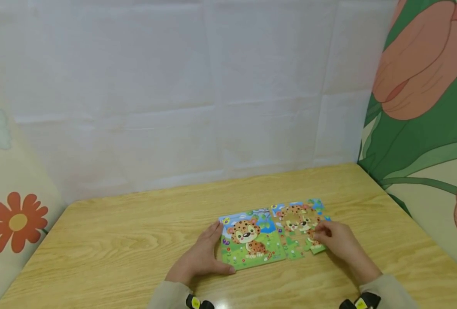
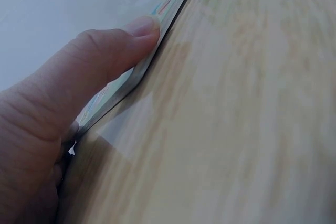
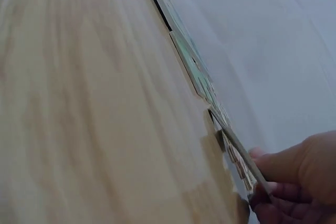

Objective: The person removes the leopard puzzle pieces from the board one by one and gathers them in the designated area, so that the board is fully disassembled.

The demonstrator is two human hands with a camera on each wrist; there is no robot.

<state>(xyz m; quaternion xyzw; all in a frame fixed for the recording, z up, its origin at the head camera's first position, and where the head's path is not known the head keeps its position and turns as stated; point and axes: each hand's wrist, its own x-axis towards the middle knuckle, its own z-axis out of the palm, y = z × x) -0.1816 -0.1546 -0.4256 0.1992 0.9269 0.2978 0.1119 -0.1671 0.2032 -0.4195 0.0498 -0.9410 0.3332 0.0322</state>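
A picture board (image 1: 247, 240) showing a spotted leopard cub on grass lies flat on the table. My left hand (image 1: 203, 253) holds its left side, the thumb on the front edge and the fingers by the far left corner. In the left wrist view the thumb (image 2: 115, 48) lies along the board's edge. Against the board's right side is a partly joined jigsaw puzzle (image 1: 295, 249) of the same cub, with wood-coloured gaps among its pieces. At its right side my right hand (image 1: 338, 240) pinches a thin puzzle piece (image 3: 244, 153), tilted up from the table in the right wrist view.
The wooden table (image 1: 128, 240) reaches back to a white cloth (image 1: 155, 98). Walls with painted flowers stand at both sides: an orange flower (image 1: 17, 222) on the left, a large pink tulip (image 1: 417, 64) on the right.
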